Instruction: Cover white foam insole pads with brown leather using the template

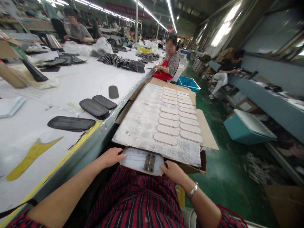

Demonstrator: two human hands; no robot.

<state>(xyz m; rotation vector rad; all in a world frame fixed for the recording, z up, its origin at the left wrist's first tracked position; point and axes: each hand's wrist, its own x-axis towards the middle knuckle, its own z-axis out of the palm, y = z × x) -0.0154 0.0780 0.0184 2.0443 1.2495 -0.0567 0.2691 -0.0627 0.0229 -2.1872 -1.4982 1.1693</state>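
Note:
Just above my lap I hold an oval template (136, 160), whitish and translucent with a dark rim, pen marks and a metal hinge (149, 163) on it. My left hand (114, 157) grips its left end, thumb on top. At the right end, my right hand (173, 171) has its fingers closed on the edge. What lies under the template is hidden. Beyond it, a pale board (140, 123) carries two columns of light oval pieces (165, 139). To the left on the white table lie stacks of black oval pieces (71, 123).
A yellow pointed template (32, 158) lies on the white table (64, 95). Cardboard (206, 129) sticks out right of the board. A person in a red apron (163, 69) sits beyond it. On the green floor stands a teal bin (247, 126).

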